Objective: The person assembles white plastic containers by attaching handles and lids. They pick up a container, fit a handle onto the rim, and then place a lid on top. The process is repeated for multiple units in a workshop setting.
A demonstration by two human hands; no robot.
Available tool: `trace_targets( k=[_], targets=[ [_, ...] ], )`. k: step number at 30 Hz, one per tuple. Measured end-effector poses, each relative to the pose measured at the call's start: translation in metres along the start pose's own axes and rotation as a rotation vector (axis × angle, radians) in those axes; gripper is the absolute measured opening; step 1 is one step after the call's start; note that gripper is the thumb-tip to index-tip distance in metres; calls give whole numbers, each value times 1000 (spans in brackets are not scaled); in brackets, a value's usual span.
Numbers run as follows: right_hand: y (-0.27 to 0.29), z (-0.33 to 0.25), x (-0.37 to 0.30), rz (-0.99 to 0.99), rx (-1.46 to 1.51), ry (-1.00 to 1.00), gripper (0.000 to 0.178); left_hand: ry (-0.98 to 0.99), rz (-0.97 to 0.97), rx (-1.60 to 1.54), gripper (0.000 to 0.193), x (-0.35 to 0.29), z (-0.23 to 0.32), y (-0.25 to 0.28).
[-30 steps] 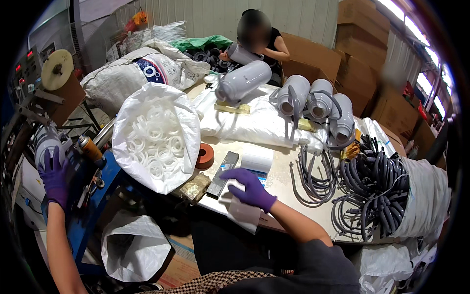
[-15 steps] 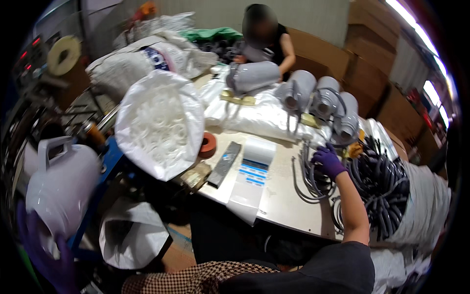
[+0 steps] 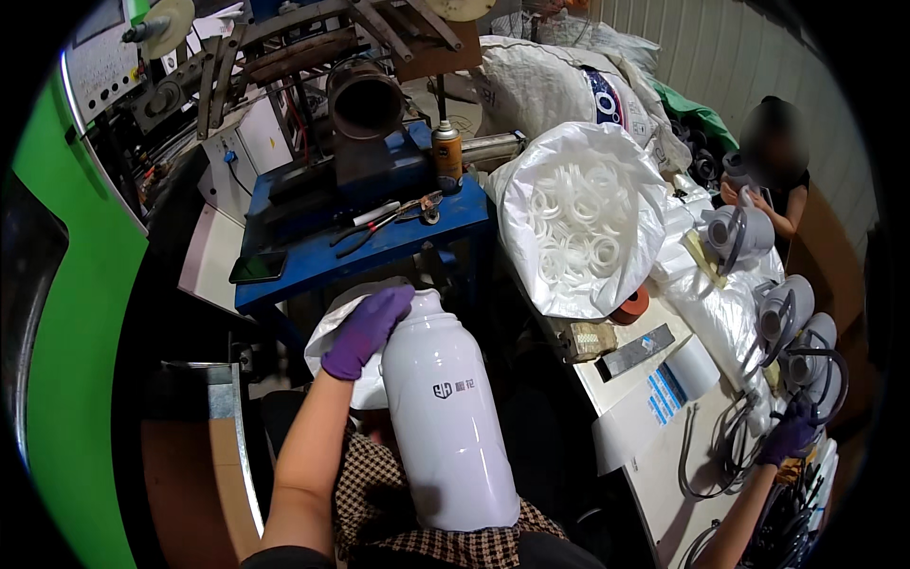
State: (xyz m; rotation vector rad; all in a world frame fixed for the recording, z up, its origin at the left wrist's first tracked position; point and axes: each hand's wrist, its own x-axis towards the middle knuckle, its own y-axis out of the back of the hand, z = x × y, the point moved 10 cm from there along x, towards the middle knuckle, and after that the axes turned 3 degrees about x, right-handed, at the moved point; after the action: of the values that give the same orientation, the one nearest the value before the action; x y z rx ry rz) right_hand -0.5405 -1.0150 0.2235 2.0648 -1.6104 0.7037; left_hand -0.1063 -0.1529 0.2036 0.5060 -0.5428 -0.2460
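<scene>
A glossy white bottle-shaped housing (image 3: 445,427) leans upright against my lap, its narrow neck uppermost. My left hand (image 3: 368,332), in a purple glove, is closed around the side of that neck. Far to the right, my right hand (image 3: 790,434), gloved in purple too, is closed at the end of a dark grey hose (image 3: 842,375) that arcs up from it; its fingertips are partly hidden. Beside that hand lie several loose grey hoses (image 3: 690,465) on the white table (image 3: 616,389). Behind it rest grey bottle-shaped housings (image 3: 785,308).
A white sack of translucent rings (image 3: 583,223) stands on the table by an orange-red tape roll (image 3: 630,305), a grey bar (image 3: 637,353) and a label roll (image 3: 692,368). A blue bench (image 3: 322,242) holds pliers (image 3: 365,237) and a spray can (image 3: 446,159). Another person (image 3: 782,194) handles a grey part.
The view has swung left. The white housing has come from the far left to my lap, with my left hand at its neck. My right hand has shifted from the loose hoses toward the grey housings.
</scene>
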Motion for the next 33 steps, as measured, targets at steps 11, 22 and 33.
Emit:
trace_targets(
  k=[11,22,33],
  targets=[
    [-489,-312,-345,-978,1183,-817,47,419,-130,-1163,81,0,-18,-74],
    [-576,-322,-471,-1261,1418,-1286,56,296,121,-1661,24,-25,-29,-30],
    [-562,-362,-472,-1431,1582,-1115,64,320,-15,-1480,19,-25,-22,-24]
  ],
)
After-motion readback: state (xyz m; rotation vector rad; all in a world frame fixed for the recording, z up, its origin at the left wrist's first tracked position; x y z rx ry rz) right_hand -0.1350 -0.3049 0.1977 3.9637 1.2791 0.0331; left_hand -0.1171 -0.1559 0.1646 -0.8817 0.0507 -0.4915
